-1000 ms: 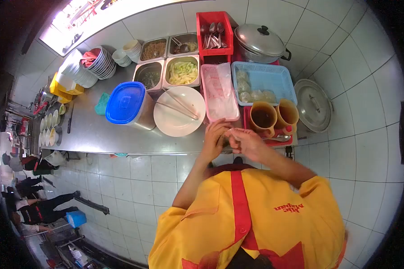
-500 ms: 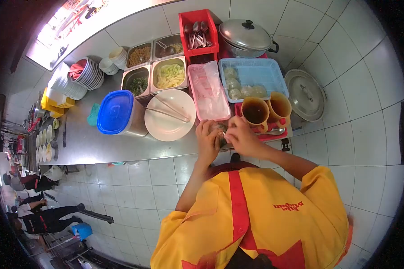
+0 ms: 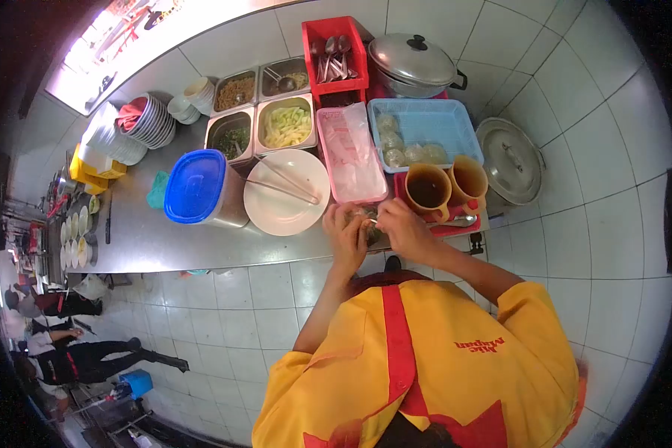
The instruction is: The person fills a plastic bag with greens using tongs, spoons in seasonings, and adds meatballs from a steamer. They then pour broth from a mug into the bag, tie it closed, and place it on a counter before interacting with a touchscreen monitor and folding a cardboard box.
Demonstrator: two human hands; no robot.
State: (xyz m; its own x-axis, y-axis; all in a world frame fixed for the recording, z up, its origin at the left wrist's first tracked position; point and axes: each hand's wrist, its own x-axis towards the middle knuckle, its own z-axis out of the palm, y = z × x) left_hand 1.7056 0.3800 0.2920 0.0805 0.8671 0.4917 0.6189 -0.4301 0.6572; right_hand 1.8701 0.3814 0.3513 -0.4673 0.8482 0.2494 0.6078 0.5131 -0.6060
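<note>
At the front edge of the counter, my left hand [image 3: 344, 233] is closed around a small clear plastic bag [image 3: 371, 234] with dark greenish contents. The fingers of my right hand [image 3: 403, 227] pinch a thin pale strip at the top of that bag, and both hands partly cover it. Just beyond them lies a pink tray [image 3: 325, 149] with clear plastic bags [image 3: 349, 168] on it. A light blue basket [image 3: 463, 123] behind my right hand holds several filled bags [image 3: 394, 157]. Two tan jugs [image 3: 428, 187] with dark liquid stand beside my right hand.
Left of my hands are a white plate [image 3: 276, 209] with tongs [image 3: 280, 190] and a blue-lidded container [image 3: 195, 187]. Metal food pans [image 3: 287, 123], a red cutlery box [image 3: 336, 86] and a lidded pot [image 3: 411, 63] line the wall. Other people [image 3: 75, 355] stand far left.
My right-hand fingers have shifted slightly at the top of the bag. My left hand keeps its hold. In the background, the people at the left have moved a little.
</note>
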